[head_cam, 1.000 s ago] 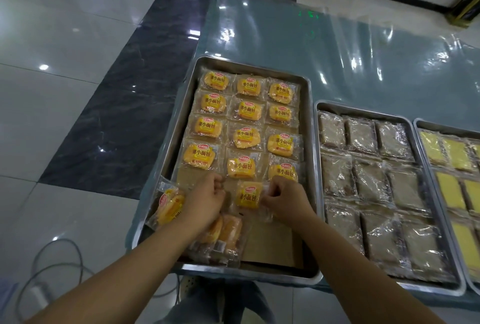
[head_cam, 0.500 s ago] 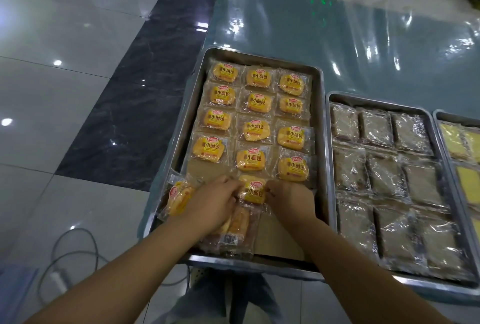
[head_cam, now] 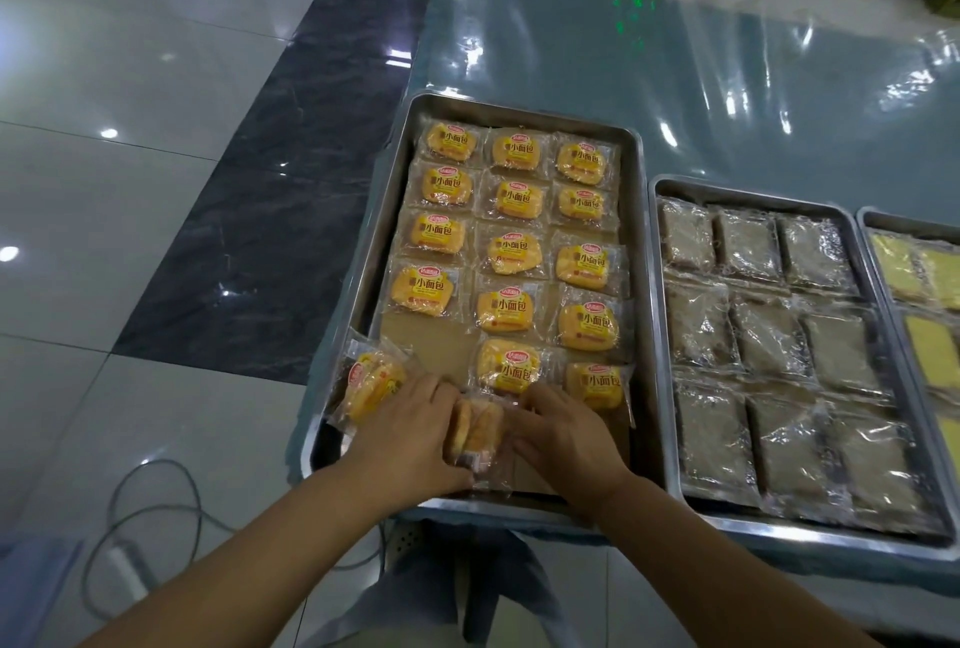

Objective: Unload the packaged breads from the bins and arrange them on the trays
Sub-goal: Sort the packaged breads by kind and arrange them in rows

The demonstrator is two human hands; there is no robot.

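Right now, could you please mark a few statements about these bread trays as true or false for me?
1. The left tray holds yellow-labelled packets in three columns. True.
2. The middle tray holds yellow packets too. False: it holds brown packets.
3. The left hand and right hand both touch a loose packet at the left tray's near end. True.
4. The left tray's fifth row is full. False: its left slot shows bare liner.
5. A tilted packet overlaps the left tray's left rim. True.

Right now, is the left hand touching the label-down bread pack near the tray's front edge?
Touching. Head view: the left hand curls its fingers against the bread pack, no gap visible.
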